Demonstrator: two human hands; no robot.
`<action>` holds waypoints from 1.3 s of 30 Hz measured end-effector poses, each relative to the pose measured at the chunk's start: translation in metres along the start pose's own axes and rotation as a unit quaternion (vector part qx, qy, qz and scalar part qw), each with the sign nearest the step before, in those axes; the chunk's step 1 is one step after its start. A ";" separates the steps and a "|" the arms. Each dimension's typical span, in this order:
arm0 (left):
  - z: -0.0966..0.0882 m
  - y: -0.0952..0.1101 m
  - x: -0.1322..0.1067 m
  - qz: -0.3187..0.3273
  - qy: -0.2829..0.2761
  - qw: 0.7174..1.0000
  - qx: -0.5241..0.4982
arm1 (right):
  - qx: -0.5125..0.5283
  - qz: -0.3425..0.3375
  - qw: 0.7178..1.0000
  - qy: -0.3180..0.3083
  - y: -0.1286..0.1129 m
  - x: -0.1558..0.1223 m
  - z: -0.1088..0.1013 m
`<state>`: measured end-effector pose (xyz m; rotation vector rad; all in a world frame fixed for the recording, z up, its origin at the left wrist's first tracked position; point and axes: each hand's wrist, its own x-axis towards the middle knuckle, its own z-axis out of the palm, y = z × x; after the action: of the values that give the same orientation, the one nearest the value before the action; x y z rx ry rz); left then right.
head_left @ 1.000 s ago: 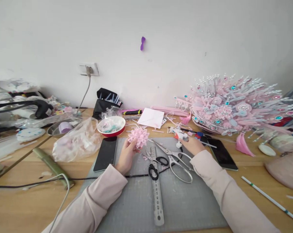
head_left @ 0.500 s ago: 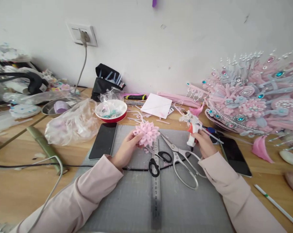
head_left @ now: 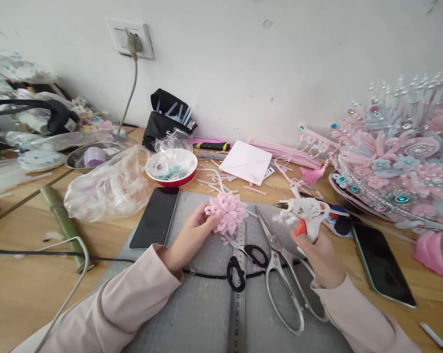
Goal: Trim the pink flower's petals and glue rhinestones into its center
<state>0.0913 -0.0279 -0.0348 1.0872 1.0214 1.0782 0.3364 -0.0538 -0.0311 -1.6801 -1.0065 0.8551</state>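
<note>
Pinching a pink layered-petal flower (head_left: 229, 212) by its edge, the left fingers (head_left: 209, 225) are nearly closed; the right fingers (head_left: 303, 241) wrap the grip of a white glue gun (head_left: 312, 211). Between them, silver scissors (head_left: 275, 243) lie on a gray mat (head_left: 192, 314).

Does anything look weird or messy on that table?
Yes: ragged white clumps cling to the glue gun in the right hand, making it look crusty. Pink scraps lie scattered near the white card.
</note>
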 end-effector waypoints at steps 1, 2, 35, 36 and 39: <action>0.000 0.001 0.000 0.003 -0.001 1.000 0.009 | -0.019 -0.010 1.000 0.005 -0.001 -0.001 0.002; 0.001 0.001 -0.001 0.004 -0.003 1.000 0.015 | -0.034 -0.022 0.999 0.010 -0.002 -0.003 0.003; 0.002 0.007 -0.004 0.001 -0.024 0.995 0.100 | -0.303 -0.363 0.881 -0.038 0.013 -0.021 0.013; 0.003 0.008 -0.004 -0.001 -0.022 0.995 0.098 | -0.306 -0.357 0.882 -0.038 0.013 -0.021 0.013; 0.003 0.009 -0.004 -0.006 -0.017 0.994 0.105 | -0.311 -0.355 0.881 -0.032 0.015 -0.022 0.013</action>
<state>0.0924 -0.0313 -0.0251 1.2620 1.1310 0.9562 0.3192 -0.0712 -0.0469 -1.5731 -1.9265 0.0829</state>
